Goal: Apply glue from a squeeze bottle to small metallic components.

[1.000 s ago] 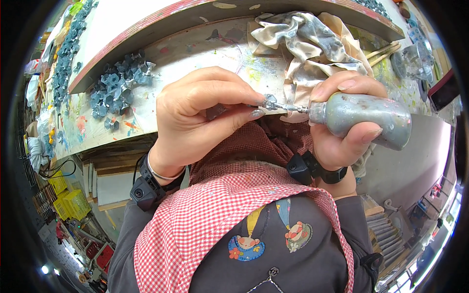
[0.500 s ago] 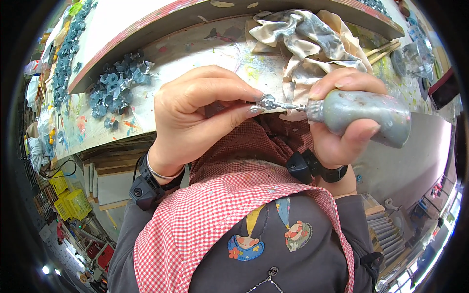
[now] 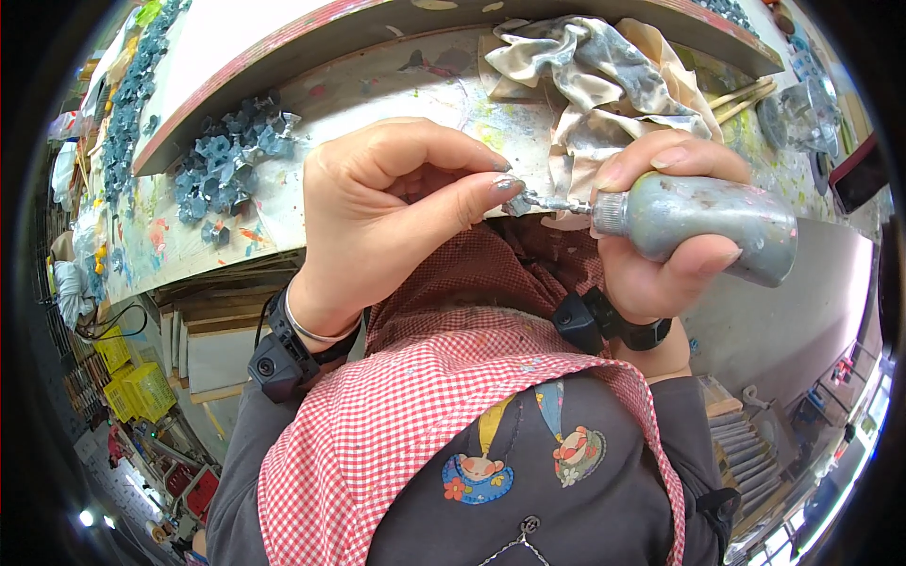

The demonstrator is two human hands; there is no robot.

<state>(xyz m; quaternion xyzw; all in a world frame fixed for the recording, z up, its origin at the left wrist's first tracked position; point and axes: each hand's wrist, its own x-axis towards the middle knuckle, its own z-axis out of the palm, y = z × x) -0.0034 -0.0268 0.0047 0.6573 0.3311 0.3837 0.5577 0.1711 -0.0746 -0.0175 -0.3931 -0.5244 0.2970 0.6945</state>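
Between thumb and index finger, my left hand (image 3: 392, 193) pinches a small blue-grey piece (image 3: 515, 203), mostly covered by the fingertips. Silvery smears mark those fingertips. My right hand (image 3: 661, 226) is wrapped round a grey squeeze bottle (image 3: 722, 222) lying sideways, its ribbed collar and thin nozzle (image 3: 566, 204) pointing left. The nozzle's coated tip meets the small piece, or comes very close to it. At the left of the table lies a pile of similar blue-grey flower-like pieces (image 3: 226, 160).
A paint-stained cloth (image 3: 604, 80) is crumpled at the back of the paint-spotted table (image 3: 434, 94). Behind it runs a raised wooden edge (image 3: 311, 57). Thin wooden sticks (image 3: 746, 99) and a clear plastic cup (image 3: 807, 118) lie at the right. More blue pieces (image 3: 123, 132) line the far left.
My left hand has turned slightly, its thumb now over the front of the small piece. The piece has tilted a little lower at the nozzle tip. The bottle has barely moved.
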